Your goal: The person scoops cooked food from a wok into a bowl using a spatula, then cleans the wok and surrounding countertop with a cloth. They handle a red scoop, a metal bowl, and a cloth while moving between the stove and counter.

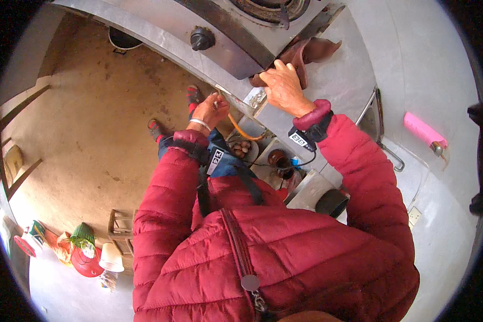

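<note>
My right hand point(283, 86) is closed on a brown cloth point(304, 68) at the front corner of a gas stove point(235, 58). The cloth lies partly on the grey counter point(338, 72) to the right of the stove. My left hand point(213, 109) is held in front of the counter's edge, its fingers curled; whether something small is between them cannot be told. An orange hose point(239, 129) runs down beside my left hand. A black knob point(202, 38) sits on the stove's front panel, and the burner point(270, 8) is at the top edge.
Below the counter, shelves hold a bowl of round items point(240, 149), a brown jar point(279, 158) and a dark pot point(332, 202). A sink point(372, 114) and a pink holder point(424, 129) are at right. A wooden stool point(120, 227) and several baskets stand at lower left.
</note>
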Available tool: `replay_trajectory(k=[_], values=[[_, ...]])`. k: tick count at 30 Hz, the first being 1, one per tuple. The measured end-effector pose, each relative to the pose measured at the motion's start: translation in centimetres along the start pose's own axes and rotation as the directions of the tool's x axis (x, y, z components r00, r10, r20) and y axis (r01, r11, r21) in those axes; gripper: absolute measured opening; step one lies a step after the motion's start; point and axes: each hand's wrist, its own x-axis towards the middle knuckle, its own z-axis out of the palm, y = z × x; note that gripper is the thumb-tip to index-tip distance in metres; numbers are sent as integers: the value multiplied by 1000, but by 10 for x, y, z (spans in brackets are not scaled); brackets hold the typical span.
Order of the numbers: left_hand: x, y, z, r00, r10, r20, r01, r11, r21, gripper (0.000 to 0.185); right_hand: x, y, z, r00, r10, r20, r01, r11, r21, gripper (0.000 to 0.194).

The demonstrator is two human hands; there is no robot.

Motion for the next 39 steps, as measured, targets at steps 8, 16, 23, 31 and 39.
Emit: replay_trajectory(k=[8, 16, 23, 31, 39], values=[[-7, 8, 32, 988, 140, 61, -153, 914, 375, 38, -13, -86, 18, 994, 71, -89, -39, 946, 323, 13], [-66, 26, 32, 940, 153, 306, -342, 466, 816, 63, -39, -163, -13, 931, 363, 33, -228, 508, 830, 18], [-51, 34, -10, 922, 253, 293, -387, 593, 706, 23, -49, -147, -45, 682, 720, -125, -300, 432, 851, 21], [-98, 49, -80, 994, 79, -75, -80, 997, -5, 25, 38, -123, 97, 750, 619, -234, -591, 786, 182, 22], [-178, 32, -155, 947, 137, -290, -186, 972, -147, 24, 69, -134, 110, 782, 604, -155, -578, 795, 183, 31]])
